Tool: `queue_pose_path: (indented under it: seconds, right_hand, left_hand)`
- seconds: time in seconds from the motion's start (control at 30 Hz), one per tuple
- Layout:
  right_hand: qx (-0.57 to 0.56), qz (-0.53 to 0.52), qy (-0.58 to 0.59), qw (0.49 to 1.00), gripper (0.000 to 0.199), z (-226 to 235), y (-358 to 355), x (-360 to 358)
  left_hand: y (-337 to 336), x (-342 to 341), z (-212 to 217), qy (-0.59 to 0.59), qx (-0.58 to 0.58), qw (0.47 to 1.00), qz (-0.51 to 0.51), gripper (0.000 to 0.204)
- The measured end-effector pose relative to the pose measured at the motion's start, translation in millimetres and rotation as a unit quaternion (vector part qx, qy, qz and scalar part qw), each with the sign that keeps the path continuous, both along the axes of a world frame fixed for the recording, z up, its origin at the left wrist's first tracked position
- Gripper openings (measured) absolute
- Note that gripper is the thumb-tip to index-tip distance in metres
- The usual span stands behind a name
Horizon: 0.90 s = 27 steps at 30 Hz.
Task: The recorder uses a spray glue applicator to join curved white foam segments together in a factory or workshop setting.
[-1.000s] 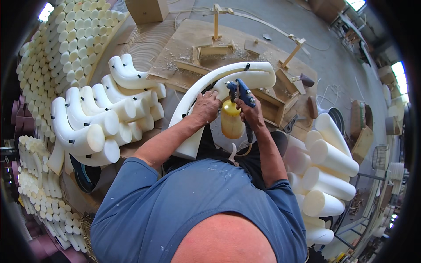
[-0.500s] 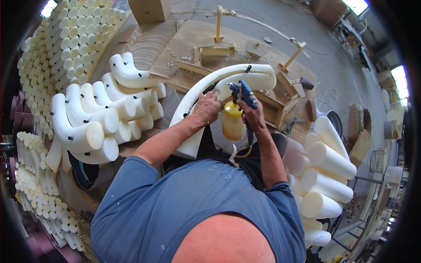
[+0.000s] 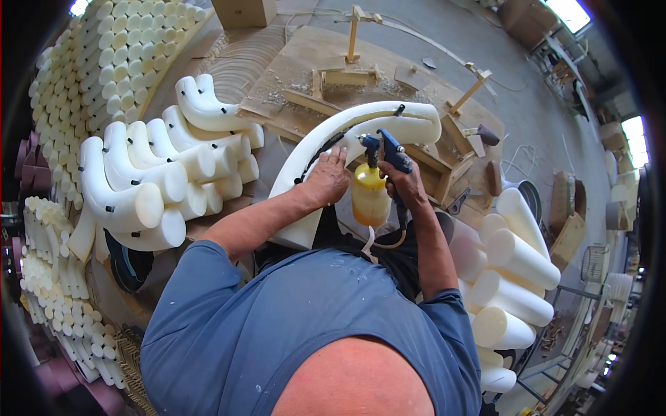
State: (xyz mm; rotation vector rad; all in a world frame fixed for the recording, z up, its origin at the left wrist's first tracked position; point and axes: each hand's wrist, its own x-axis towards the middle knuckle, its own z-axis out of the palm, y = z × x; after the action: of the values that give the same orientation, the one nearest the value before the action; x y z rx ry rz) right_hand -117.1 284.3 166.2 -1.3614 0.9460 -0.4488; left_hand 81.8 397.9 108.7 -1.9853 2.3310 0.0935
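Observation:
A curved white foam piece (image 3: 295, 163) lies across my lap and the work board's near side. Along its curve runs a long slit, with a black strip (image 3: 325, 154) in it and a small black peg (image 3: 400, 109) near the far end. My left hand (image 3: 329, 177) rests on the foam, its fingers stretched flat beside the strip. In my right hand (image 3: 408, 186) is a blue spray gun (image 3: 394, 151) with a yellowish see-through cup (image 3: 370, 197) hanging below. Its nozzle points left over the foam, and a hose (image 3: 392, 244) runs down from the grip. No spray shows.
Bent foam pieces (image 3: 132, 204) with black pegs are stacked at left; straight foam rolls (image 3: 517, 291) lie at right. Beyond the foam, a wooden board (image 3: 277, 90) carries wooden blocks, posts and shavings. Pliers-like tool (image 3: 458, 201) lies near its right edge. A cardboard box (image 3: 244, 12) stands behind.
My left hand's fingers have straightened from a bent hold at the strip to lying flat on the foam. The spray gun has shifted slightly right.

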Motion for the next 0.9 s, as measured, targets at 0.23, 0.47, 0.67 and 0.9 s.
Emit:
queue_pose_path:
  seconds: [0.23,0.47,0.67,0.9]
  right_hand:
    - [0.021,0.033,-0.027,0.999,0.024,-7.5,0.0,4.9]
    - [0.015,0.044,-0.016,0.999,0.023,-5.5,0.3,1.4]
    - [0.007,0.002,-0.031,0.999,0.024,-4.2,-1.8,-0.8]
    - [-0.042,0.002,-0.066,0.997,0.033,-14.6,8.1,-2.2]
  left_hand:
    - [3.6,-0.7,-0.8,-0.018,0.000,1.000,-0.022,0.035]
    - [3.4,0.0,-1.3,-0.019,0.003,1.000,-0.016,0.035]
    - [1.2,0.0,-2.3,-0.012,0.017,1.000,-0.004,0.035]
    - [28.4,6.2,43.2,0.149,-0.028,0.988,-0.036,0.033]
